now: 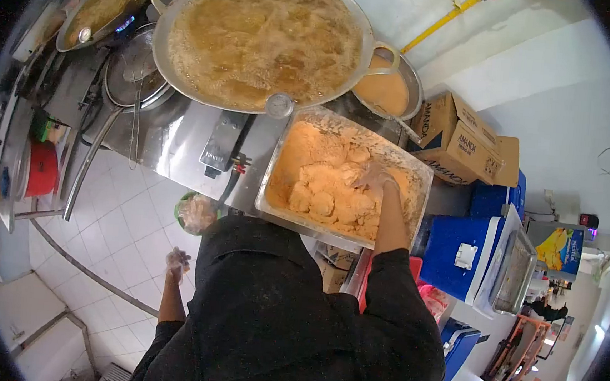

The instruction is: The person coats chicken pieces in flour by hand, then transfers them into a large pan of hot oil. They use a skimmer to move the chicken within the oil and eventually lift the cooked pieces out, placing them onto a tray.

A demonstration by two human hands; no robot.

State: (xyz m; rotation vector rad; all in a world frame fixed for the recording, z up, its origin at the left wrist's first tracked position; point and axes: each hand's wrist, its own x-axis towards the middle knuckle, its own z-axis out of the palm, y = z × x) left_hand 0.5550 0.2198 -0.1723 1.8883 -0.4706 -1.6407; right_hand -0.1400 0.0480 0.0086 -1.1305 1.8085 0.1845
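A metal tray (266, 187) of orange-tinted breading stands at the counter's edge in front of me. Several lumpy coated pieces (322, 205) lie in the powder, mostly toward the tray's middle and near side. My right hand (373, 176), dusted with breading, rests among the pieces toward the right, its fingers stretched out leftward. Whether a piece lies under the fingers is hidden. Off to the left and away from the counter, my left hand (178, 261) hangs over the floor in a clear, crumb-coated glove. Its fingers are loosely apart and nothing shows in them.
Behind the tray, a wide pan of bubbling oil (267, 37) reaches close to its rim. A bowl of orange batter (384, 89) and cardboard boxes (459, 142) stand right of it. A long-handled strainer (132, 69) juts out at left. Blue coolers (450, 252) stand at right.
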